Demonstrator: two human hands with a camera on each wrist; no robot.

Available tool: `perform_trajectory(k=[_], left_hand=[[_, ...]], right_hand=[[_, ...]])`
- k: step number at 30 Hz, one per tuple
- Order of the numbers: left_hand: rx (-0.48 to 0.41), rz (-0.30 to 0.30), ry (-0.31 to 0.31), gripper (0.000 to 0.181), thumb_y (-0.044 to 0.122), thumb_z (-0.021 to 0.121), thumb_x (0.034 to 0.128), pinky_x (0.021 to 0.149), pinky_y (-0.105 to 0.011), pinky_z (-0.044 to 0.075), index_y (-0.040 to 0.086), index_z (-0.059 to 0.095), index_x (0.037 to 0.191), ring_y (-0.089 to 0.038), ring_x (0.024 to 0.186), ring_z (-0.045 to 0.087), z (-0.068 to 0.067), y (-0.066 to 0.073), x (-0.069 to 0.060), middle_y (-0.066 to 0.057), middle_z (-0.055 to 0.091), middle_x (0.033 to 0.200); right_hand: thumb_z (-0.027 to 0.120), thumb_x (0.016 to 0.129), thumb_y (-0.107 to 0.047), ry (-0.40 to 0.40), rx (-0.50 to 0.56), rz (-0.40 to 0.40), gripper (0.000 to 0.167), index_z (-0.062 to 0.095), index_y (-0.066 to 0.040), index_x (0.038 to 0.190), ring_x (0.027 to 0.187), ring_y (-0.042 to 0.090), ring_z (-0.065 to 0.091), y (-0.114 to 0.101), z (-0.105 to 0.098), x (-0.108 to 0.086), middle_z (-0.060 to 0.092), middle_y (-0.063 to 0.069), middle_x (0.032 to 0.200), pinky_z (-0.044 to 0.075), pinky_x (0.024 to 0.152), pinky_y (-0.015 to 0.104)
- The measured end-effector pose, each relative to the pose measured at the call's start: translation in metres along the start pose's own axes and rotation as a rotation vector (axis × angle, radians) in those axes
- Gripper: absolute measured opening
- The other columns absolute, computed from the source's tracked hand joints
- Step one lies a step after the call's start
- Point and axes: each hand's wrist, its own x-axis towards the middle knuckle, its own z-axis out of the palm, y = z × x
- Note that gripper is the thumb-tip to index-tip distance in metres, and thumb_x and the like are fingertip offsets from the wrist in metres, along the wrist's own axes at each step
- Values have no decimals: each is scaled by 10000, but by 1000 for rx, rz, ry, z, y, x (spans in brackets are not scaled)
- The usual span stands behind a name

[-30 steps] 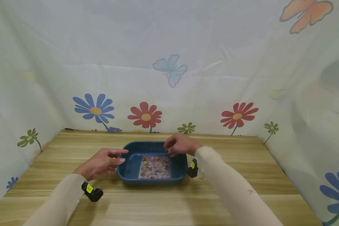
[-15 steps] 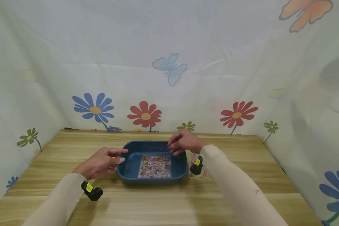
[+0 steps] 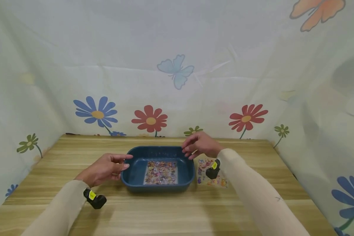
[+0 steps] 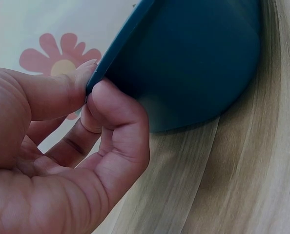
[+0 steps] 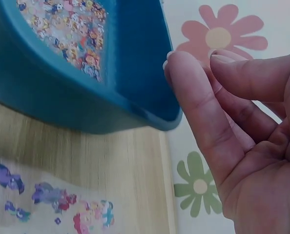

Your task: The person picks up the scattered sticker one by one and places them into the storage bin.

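Note:
A dark blue plastic basin [image 3: 157,188] sits on the wooden table, and my left hand [image 3: 106,168] pinches its left rim between thumb and index finger; the left wrist view shows this pinch on the rim [image 4: 98,80]. Inside the basin lies a clear sheet of tiny cartoon stickers [image 3: 161,173]. My right hand [image 3: 202,144] hovers by the basin's far right corner with loosely bent fingers and nothing between them. In the right wrist view its fingertips are close to the rim; whether they touch it I cannot tell.
A second clear sticker sheet [image 3: 202,177], with larger figures, lies on the table right of the basin, partly hidden by the right wrist's camera [image 3: 213,169]. A white flowered cloth [image 3: 177,105] surrounds the back and sides of the wooden table [image 3: 153,213].
My right hand has moved right from over the basin's inside to its far right corner, uncovering more of the sheet on the table. The left hand keeps its hold on the rim.

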Motion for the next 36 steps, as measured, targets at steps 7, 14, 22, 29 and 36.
perform_trajectory(k=[7,14,22,29,36], left_hand=[[16,-10,-2,626,196,700,1008,718,-284,551,71,456,1571,-190,769,599,-3,0,-2,-92,617,1007],[21,-3,-1,642,229,713,999,726,-294,563,81,461,1570,-183,760,603,-6,-4,-1,-73,603,994],[11,0,-15,653,235,717,996,737,-296,568,76,456,1572,-182,772,613,-2,-1,3,-65,612,986],[11,-4,-11,644,222,711,1001,739,-298,567,71,455,1572,-185,776,598,0,2,1,-53,589,956],[16,-8,-1,633,221,712,1000,746,-299,574,74,468,1565,-184,779,613,0,2,1,-65,607,984]], right_hand=[[654,968,44,-5,10,14,233,693,121,1185,826,223,760,3,-9,-3,736,287,1100,646,719,383],[654,977,24,2,-5,10,271,672,146,1218,835,245,775,8,-16,-6,756,254,1069,645,710,377],[672,973,-7,34,-33,23,177,742,44,1128,816,242,765,14,-30,-13,749,258,1063,645,706,382],[677,979,-26,40,-78,49,161,750,15,1116,824,226,755,16,-39,-22,757,201,1033,644,753,443],[673,981,-37,48,-93,70,169,750,11,1123,843,239,742,23,-45,-28,719,291,1140,644,761,448]])
